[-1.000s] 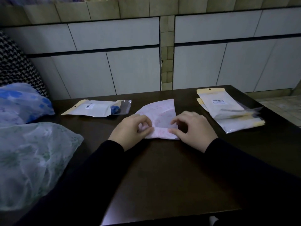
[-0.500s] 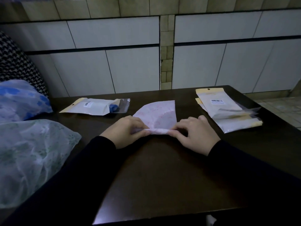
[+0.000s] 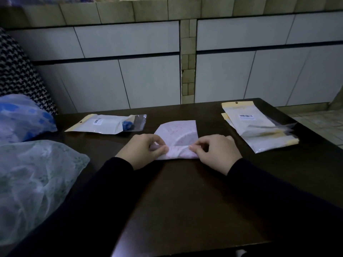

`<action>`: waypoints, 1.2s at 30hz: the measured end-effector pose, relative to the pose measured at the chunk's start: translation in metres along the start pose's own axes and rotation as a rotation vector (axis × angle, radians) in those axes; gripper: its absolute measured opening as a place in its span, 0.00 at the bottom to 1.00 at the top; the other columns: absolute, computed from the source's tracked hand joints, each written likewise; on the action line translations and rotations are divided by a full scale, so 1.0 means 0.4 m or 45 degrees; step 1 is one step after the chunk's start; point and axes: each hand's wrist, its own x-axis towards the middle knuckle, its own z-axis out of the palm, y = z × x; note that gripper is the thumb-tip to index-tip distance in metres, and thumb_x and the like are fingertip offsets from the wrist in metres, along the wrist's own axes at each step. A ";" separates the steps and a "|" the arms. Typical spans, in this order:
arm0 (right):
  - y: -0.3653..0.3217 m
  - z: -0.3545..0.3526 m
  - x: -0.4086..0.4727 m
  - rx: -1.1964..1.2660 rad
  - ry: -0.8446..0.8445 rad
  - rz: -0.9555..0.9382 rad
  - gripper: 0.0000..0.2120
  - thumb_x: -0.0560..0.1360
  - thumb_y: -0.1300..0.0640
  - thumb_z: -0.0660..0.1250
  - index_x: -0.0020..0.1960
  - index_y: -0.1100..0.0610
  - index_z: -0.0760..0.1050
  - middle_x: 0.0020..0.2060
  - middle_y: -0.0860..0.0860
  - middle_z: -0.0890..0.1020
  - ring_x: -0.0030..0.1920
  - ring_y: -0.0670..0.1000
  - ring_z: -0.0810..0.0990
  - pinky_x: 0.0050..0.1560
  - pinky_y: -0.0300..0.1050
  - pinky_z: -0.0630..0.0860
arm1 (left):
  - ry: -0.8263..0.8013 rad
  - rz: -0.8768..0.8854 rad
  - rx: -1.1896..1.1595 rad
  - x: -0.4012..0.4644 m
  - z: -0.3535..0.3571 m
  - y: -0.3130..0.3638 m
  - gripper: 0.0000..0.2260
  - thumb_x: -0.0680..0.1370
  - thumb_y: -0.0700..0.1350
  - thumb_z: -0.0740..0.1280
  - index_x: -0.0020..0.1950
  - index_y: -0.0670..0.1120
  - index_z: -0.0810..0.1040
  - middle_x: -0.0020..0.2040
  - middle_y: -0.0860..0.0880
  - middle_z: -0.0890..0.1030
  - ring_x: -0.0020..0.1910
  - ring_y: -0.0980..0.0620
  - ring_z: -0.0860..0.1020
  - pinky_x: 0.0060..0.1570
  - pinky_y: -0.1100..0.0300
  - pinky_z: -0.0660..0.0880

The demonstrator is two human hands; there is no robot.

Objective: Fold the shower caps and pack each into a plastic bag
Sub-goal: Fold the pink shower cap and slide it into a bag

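- Shower caps are the job: a pale green one [image 3: 35, 184] and a blue-patterned one [image 3: 22, 117] are heaped unfolded at the left of the dark counter [image 3: 185, 201], and both appear to be waiting their turn.
- At the counter's right, a stack of empty plastic bags [image 3: 259, 130] with yellow headers is laid ready; one filled bag [image 3: 105, 124], a blue cap showing at its open end, is set at the far left centre.
- The pink shower cap [image 3: 178, 134] is spread flat mid-counter, already reduced to a wedge, and its near edge is turned up into a narrow band.
- That band is pinched at its left end by the left hand [image 3: 143, 151] and at its right end by the right hand [image 3: 215, 153], thumb against fingertips on each.
- For a clean fold, both ends should be carried away from the body together, the band kept even, and the crease pressed flat against the counter so air is pushed out; a folded width narrower than the bag mouth is probably wanted.
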 end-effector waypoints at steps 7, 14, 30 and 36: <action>0.001 -0.012 -0.014 0.097 0.061 -0.420 0.07 0.78 0.55 0.64 0.53 0.50 0.80 0.50 0.43 0.79 0.53 0.42 0.71 0.58 0.39 0.69 | 0.204 0.468 0.225 -0.014 0.021 -0.012 0.06 0.77 0.45 0.68 0.52 0.51 0.83 0.51 0.54 0.79 0.51 0.57 0.73 0.55 0.57 0.74; 0.013 -0.021 -0.016 0.142 -0.156 -0.329 0.16 0.71 0.41 0.70 0.56 0.47 0.77 0.46 0.38 0.73 0.49 0.38 0.71 0.44 0.28 0.67 | -0.025 0.344 0.147 -0.026 -0.007 -0.021 0.16 0.73 0.56 0.70 0.59 0.55 0.81 0.53 0.60 0.77 0.55 0.63 0.74 0.56 0.68 0.71; 0.015 -0.010 0.007 0.061 0.018 -0.139 0.16 0.79 0.40 0.57 0.54 0.45 0.80 0.47 0.42 0.81 0.52 0.45 0.74 0.60 0.47 0.63 | -0.016 -0.015 -0.096 -0.010 -0.019 0.009 0.05 0.75 0.54 0.69 0.44 0.59 0.73 0.38 0.56 0.75 0.40 0.60 0.74 0.39 0.69 0.66; 0.009 0.011 0.016 -0.032 0.161 -0.072 0.15 0.76 0.38 0.59 0.55 0.43 0.78 0.47 0.42 0.77 0.51 0.44 0.72 0.58 0.46 0.64 | 0.130 0.072 -0.007 -0.008 0.000 0.003 0.04 0.75 0.51 0.70 0.48 0.56 0.78 0.52 0.56 0.73 0.52 0.59 0.72 0.53 0.66 0.69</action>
